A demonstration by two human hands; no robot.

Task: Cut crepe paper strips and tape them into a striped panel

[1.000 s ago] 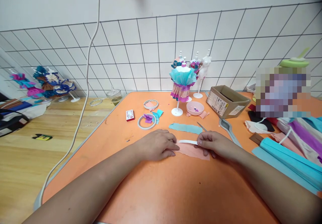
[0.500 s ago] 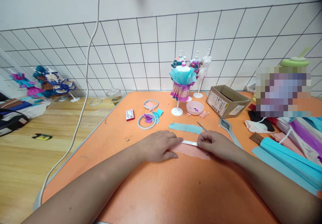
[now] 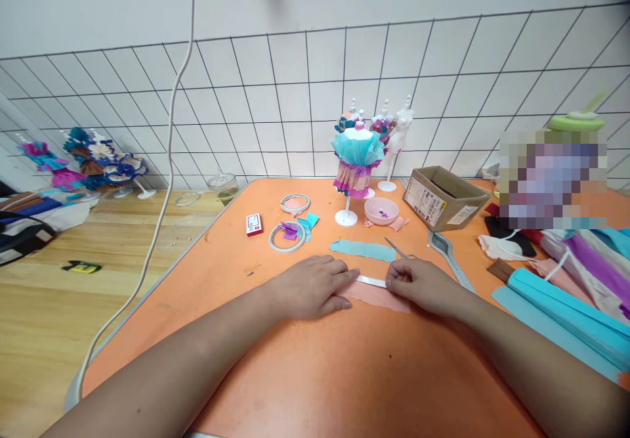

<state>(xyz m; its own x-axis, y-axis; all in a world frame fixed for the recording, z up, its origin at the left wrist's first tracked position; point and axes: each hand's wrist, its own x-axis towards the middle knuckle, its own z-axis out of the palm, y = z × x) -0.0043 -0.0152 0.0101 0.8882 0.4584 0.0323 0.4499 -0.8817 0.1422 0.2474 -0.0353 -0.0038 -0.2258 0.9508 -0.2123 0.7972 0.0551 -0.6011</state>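
A pink crepe-paper strip [image 3: 378, 295] lies on the orange table [image 3: 315, 372] between my hands. A narrow white tape strip [image 3: 371, 282] runs along its far edge. My left hand [image 3: 310, 285] lies flat on the strip's left end, fingers stretched out, a fingertip on the tape's left end. My right hand [image 3: 426, 284] has its fingers curled and pinches the tape's right end. Just beyond lies a teal paper strip [image 3: 363, 249], with small scissors [image 3: 398, 249] beside it.
Further back stand a mannequin in a teal and pink paper dress [image 3: 355, 162], a pink bowl [image 3: 381, 210], two tape rings [image 3: 288, 236], a small red box [image 3: 254, 224] and a cardboard box [image 3: 444, 197]. Crepe-paper rolls [image 3: 566, 313] lie at the right. A white cable [image 3: 162, 182] hangs at the left.
My left hand has slid a little to the right along the pink strip, reaching the tape's left end. The tape now lies closer against the paper. My right hand has hardly moved.
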